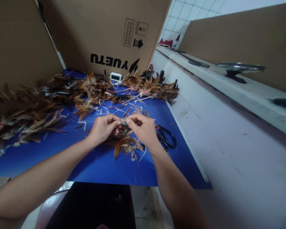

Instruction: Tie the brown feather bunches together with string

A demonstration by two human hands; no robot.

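Note:
Over the blue tabletop (104, 168), my left hand (106, 127) and my right hand (141, 125) meet almost fingertip to fingertip. Both are closed in a pinch on the base of a small feather bunch (123, 121), mostly covered by my fingers. Just below them lies a loose clump of brown feathers (126, 144) with red thread trailing toward me. Black-handled scissors (168, 136) rest beside my right wrist, their blades partly hidden by the hand. Scraps of clear strip (82, 124) are scattered to the left of my left hand.
Heaps of brown feather bunches (25, 108) cover the table's left and back. A small white digital clock (115, 76) stands at the back before a cardboard box (104, 31). On the right, a ledge (200, 71) carries a round glass-like object (239, 67).

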